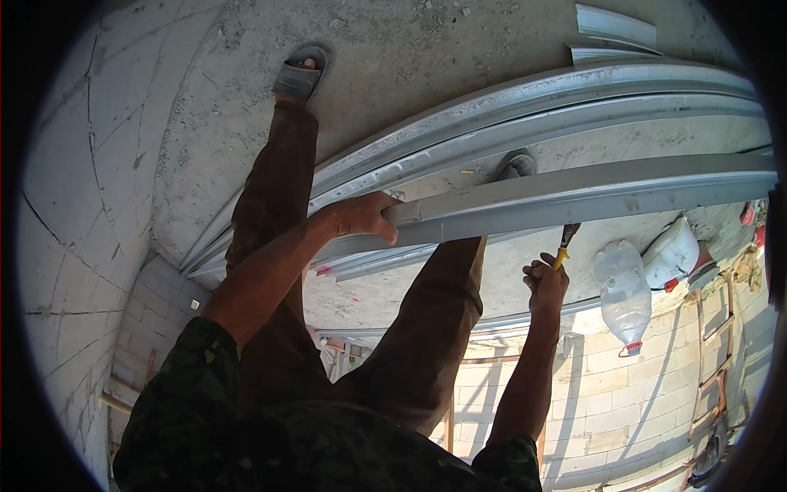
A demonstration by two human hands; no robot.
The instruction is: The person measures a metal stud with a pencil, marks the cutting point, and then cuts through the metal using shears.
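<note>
A long grey metal profile [574, 193] runs from the middle of the view to the right rim, in front of my legs. My left hand [365, 217] is closed round its near-left end, the thumb and fingers on either side of the metal. Below the profile, my right hand [547, 283] grips a yellow-handled tool [562, 256] with a dark metal head. The head points up toward the profile's lower edge; I cannot tell whether they touch. Its exact kind is too small to make out.
More long metal profiles [492, 123] lie across the concrete floor [393, 66] by my feet. Short offcuts [616, 26] rest at the far right. A large clear plastic bottle [623, 287] and a white container [670, 252] are at the right, near a block wall [607, 394].
</note>
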